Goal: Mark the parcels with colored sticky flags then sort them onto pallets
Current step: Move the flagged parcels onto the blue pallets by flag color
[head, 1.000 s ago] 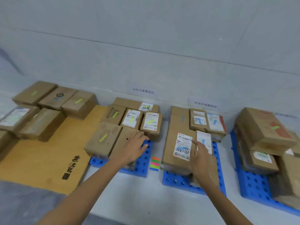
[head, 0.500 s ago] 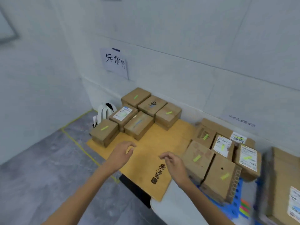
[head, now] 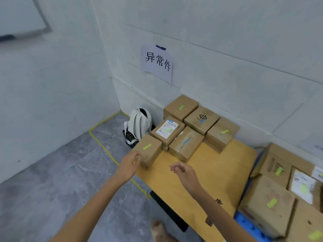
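Observation:
Several brown cardboard parcels sit at the far corner of a wooden board pallet [head: 211,173] on the floor. The nearest small parcel [head: 151,153] carries a green flag on top. My left hand [head: 129,165] rests against its near left corner, fingers apart, not lifting it. My right hand [head: 183,173] hovers over the bare board with loosely curled fingers and holds nothing. Behind stand a labelled parcel [head: 167,130], a parcel with a blue flag [head: 186,142], and others with green flags [head: 181,107]. More green-flagged parcels [head: 269,203] lie on a blue pallet [head: 248,225] at the right.
A white backpack [head: 138,124] leans in the wall corner left of the parcels. A paper sign [head: 157,62] hangs on the wall above. Yellow tape [head: 104,149] marks the grey floor. A foot [head: 157,229] shows at the bottom edge.
The view has swung left from the blue pallets to the wooden board. Both hands left the parcels there, and my left hand has reached the nearest small parcel.

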